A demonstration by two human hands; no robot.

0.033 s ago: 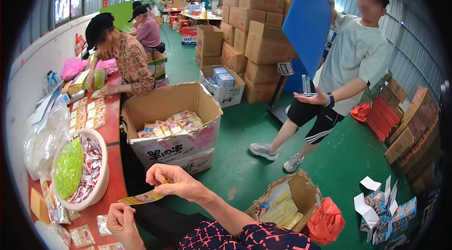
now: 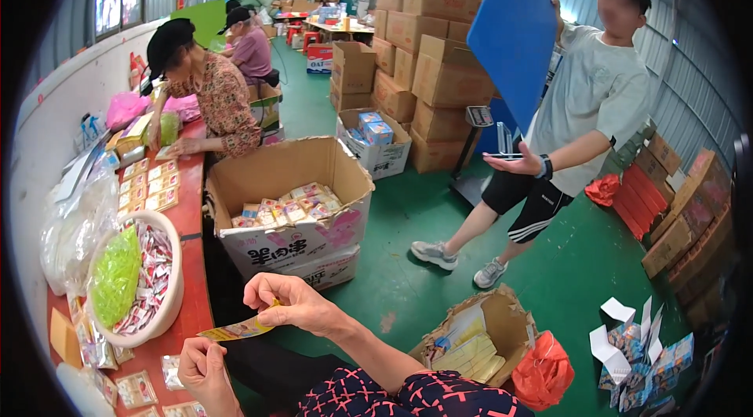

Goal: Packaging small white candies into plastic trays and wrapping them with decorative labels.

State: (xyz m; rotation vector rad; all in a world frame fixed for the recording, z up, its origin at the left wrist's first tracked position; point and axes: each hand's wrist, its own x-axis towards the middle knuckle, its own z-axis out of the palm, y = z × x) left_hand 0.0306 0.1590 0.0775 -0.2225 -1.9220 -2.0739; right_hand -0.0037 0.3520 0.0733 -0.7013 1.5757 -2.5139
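A narrow yellow strip (image 2: 235, 331) with small coloured printing along its face, too fine to make out at this size, stretches between the person's two bare hands. The right hand (image 2: 294, 309) holds its right end, thumb and forefinger closed together and the other fingers curled; a bit of yellow shows above the thumb, between the fingers. The left hand (image 2: 205, 374) is closed narrow, its thumb and forefinger meeting at the strip's lower edge near the left end, which lies just over those fingertips. The strip is near the edge of a red table (image 2: 194, 276), where flat packets (image 2: 136, 389) with reddish printed fronts lie beside the left hand. A pale basin (image 2: 174, 299) on the table holds many small red-and-white printed sachets (image 2: 157, 276) and a bright green plastic bag (image 2: 118, 280). Beyond the hands, a large open carton (image 2: 314, 240) carries bold dark characters and pink artwork on its front, with more printed packets inside. The tall stack of brown cartons (image 2: 439, 1) behind shows faint reddish print, and a red, white and blue box (image 2: 320, 58) farther back bears large lettering. A co-worker (image 2: 592, 95) at the right, in dark shorts with white side stripes, holds a blue board (image 2: 514, 32).
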